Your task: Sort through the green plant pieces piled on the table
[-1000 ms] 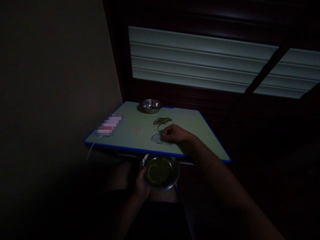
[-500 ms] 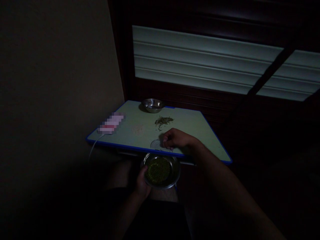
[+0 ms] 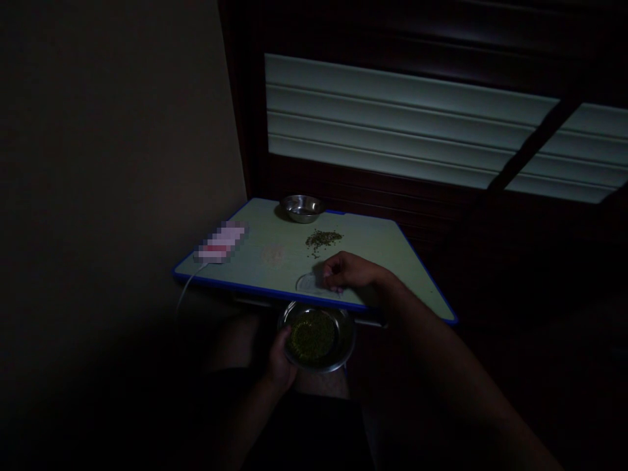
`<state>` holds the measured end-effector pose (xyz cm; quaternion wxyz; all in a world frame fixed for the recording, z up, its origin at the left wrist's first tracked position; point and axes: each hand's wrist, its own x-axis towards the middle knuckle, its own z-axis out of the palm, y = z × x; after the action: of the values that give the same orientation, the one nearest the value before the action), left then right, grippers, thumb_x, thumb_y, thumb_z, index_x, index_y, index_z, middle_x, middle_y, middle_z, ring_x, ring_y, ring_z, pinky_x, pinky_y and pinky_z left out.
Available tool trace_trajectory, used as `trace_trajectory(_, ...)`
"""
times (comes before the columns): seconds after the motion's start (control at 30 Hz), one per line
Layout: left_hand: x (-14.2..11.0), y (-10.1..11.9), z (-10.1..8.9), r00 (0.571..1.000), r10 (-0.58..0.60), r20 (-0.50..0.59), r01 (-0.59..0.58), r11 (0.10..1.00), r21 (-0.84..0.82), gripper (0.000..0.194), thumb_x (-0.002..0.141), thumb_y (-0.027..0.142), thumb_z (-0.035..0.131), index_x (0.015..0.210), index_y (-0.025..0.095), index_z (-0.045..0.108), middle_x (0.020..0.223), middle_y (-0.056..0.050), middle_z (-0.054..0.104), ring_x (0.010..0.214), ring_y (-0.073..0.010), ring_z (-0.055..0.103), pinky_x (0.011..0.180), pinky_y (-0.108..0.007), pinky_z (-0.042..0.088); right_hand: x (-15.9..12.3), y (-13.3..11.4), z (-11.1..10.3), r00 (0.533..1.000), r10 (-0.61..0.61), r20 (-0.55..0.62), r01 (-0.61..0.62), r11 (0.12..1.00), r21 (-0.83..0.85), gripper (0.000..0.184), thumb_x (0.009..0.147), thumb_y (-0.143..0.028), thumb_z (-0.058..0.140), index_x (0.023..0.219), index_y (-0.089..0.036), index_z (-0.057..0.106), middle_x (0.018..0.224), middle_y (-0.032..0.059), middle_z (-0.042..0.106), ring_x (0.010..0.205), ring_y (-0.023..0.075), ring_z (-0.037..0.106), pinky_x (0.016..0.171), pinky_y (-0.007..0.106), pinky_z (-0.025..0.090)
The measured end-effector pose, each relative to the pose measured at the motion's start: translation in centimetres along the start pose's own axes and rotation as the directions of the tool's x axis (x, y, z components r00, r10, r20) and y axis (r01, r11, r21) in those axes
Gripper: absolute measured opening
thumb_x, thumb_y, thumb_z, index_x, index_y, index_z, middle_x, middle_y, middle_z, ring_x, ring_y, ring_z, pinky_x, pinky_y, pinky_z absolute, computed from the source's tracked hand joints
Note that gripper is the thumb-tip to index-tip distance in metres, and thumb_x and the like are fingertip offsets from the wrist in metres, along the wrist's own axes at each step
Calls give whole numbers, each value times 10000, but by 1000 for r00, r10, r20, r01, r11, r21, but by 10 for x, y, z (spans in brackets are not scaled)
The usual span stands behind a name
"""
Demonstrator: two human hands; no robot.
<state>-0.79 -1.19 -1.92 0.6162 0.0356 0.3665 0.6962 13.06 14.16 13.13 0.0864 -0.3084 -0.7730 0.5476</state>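
Observation:
My left hand (image 3: 279, 360) grips the rim of a steel bowl (image 3: 343, 343) filled with small green grains, held just below the near edge of a pale green table (image 3: 383, 252) with a blue rim. My right hand (image 3: 350, 271) rests on the table near its front edge, fingers curled together over a small pale patch (image 3: 305, 283). What those fingers hold is too dark to make out. A loose heap of dark green grains (image 3: 322, 239) lies just beyond my right hand.
An empty steel bowl (image 3: 301, 208) stands at the table's far edge. A blurred pink and white object (image 3: 220, 242) with a white cable (image 3: 184, 294) lies on the left side. A faint pale pile (image 3: 273, 254) sits mid-table. A wall is left, a dark louvred shutter behind.
My right hand has drawn back toward the table's front edge, and the pale patch has moved with it. The view has shifted slightly. My left hand still holds the bowl.

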Motion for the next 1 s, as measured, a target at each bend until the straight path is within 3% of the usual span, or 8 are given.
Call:
trace_trajectory(0.13,1,0,-3,1000,-13,-11,13,1000,1,313,677,366,665,889,142,721,912,-117,741,1037,-322,634,944,-443,470,13,2,-12,968,-10,-253,44,990,131,231,622,-320,687,668,-169,518,554,13,633,460,100,535,443,210,394)
trace_trajectory(0.2,1,0,-3,1000,-19,-10,19,1000,5,315,679,368,659,885,139,721,917,-123,740,1054,-330,626,951,-450,465,20,8,-17,898,-37,-439,114,982,150,255,617,-349,679,668,-181,495,557,18,629,445,99,509,426,213,364)
trace_trajectory(0.3,0,1,-2,1000,-4,-6,4,1000,12,301,681,364,656,884,151,721,916,-111,741,1058,-329,625,956,-457,461,29,21,-22,751,-19,-660,163,974,157,281,589,-370,680,686,-194,483,517,-27,555,440,95,469,440,221,350)
trace_trajectory(0.4,-1,2,0,1000,9,-12,-9,1000,13,290,670,359,663,874,160,722,898,-100,743,1046,-325,631,951,-456,465,33,34,-23,639,-20,-769,128,989,80,271,574,-380,662,687,-189,505,556,-39,521,490,96,466,479,227,363)
trace_trajectory(0.5,-2,3,1,1000,15,-3,-15,1000,13,295,672,365,660,879,164,722,905,-95,744,1045,-324,633,949,-461,466,33,42,-23,574,-83,-814,106,994,-26,231,606,-387,605,680,-183,525,602,-26,537,554,103,469,530,231,378)
trace_trajectory(0.73,-3,4,2,1000,14,-11,-14,1000,11,302,670,362,659,903,179,715,916,-91,743,1059,-329,626,944,-467,470,32,42,-19,542,-163,-824,45,985,-166,157,661,-311,552,701,-164,588,669,2,596,643,125,517,643,250,412)
trace_trajectory(1.0,-3,3,1,1000,19,-8,-19,1000,14,315,677,376,658,921,184,710,931,-91,738,1086,-327,612,942,-456,472,31,38,-16,607,-172,-776,28,980,-196,123,689,-259,569,716,-152,623,687,14,627,655,127,535,666,249,425)
